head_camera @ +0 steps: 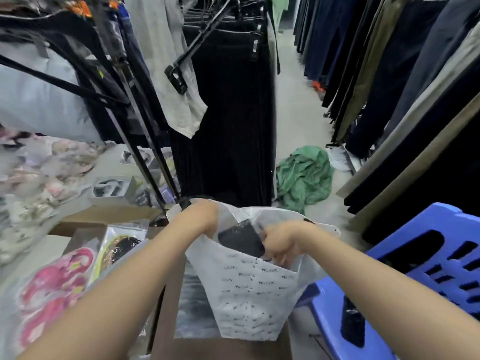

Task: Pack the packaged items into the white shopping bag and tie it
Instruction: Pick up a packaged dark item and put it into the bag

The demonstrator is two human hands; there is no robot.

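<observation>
Nearest the lens, two bare forearms (109, 294), coming in from 7 and 5 o'clock and meeting just below centre. Left hand (201, 214) at centre, seen from the back, fingers curled over the far rim of the white bag (249, 294) and gripping it, with the mouth held up and open. Right hand (281, 242) just to 3 o'clock of it, fingers curled round the lower edge of a black packet (241, 239), gripping it. Packet tilted, half inside the bag's mouth, between the two hands, glossy wrap catching the light. Bag hanging below both hands toward 6 o'clock, printed with small dark lettering, lower part above an open cardboard box (218, 346); touching the box or not, cannot tell.

At 8 o'clock, pink packets (57, 281) in clear wrap, lying flat. Just beyond them, toward 9 o'clock, a clear packet (122, 245) with a dark item on a yellow-edged card. At 4 o'clock, a blue stool (428, 268), slotted, close beside the right forearm. At 1 o'clock of the bag, on the pale floor (293, 105), a crumpled green cloth (304, 175). At 12 o'clock, black trousers (233, 126) hanging from a rail, with a bare black hanger (179, 79) dangling in front. More hanging clothes, dark and khaki, from 1 to 3 o'clock. From 9 to 10 o'clock, a blurred heap of pale wrapped goods.
</observation>
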